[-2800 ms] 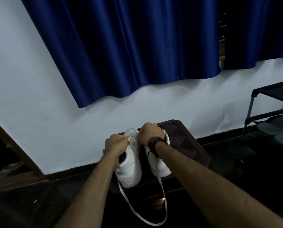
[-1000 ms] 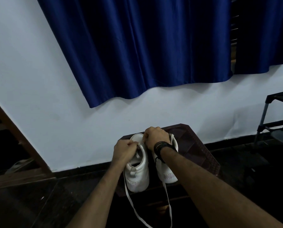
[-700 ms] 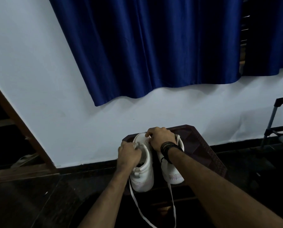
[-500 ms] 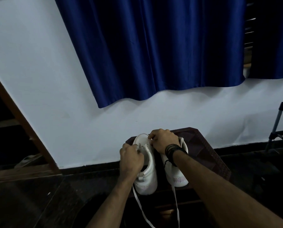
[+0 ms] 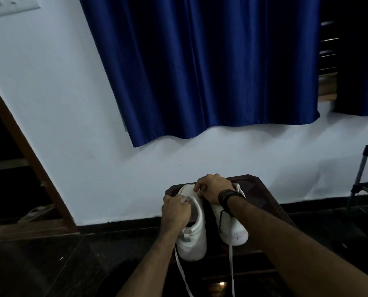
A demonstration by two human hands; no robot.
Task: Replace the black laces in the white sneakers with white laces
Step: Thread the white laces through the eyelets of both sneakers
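Two white sneakers stand side by side on a small dark wooden table [image 5: 264, 194], heels toward me. My left hand [image 5: 175, 211] is curled over the lacing area of the left sneaker [image 5: 195, 234] and pinches a white lace [image 5: 182, 273] there. My right hand [image 5: 214, 190] is curled at the front of the same shoe and pinches the lace, its wrist lying over the right sneaker [image 5: 232, 228]. Two loose white lace strands hang down past the table's front edge. No black lace is visible.
A white wall with a blue curtain [image 5: 200, 67] rises right behind the table. A dark metal rack [image 5: 365, 168] stands at the right. A wooden door frame [image 5: 26, 151] slants along the left. The floor is dark.
The view has shifted, so the shoes sit lower and further right in frame. Both hands stay on the left sneaker, working the lace with small finger movements.
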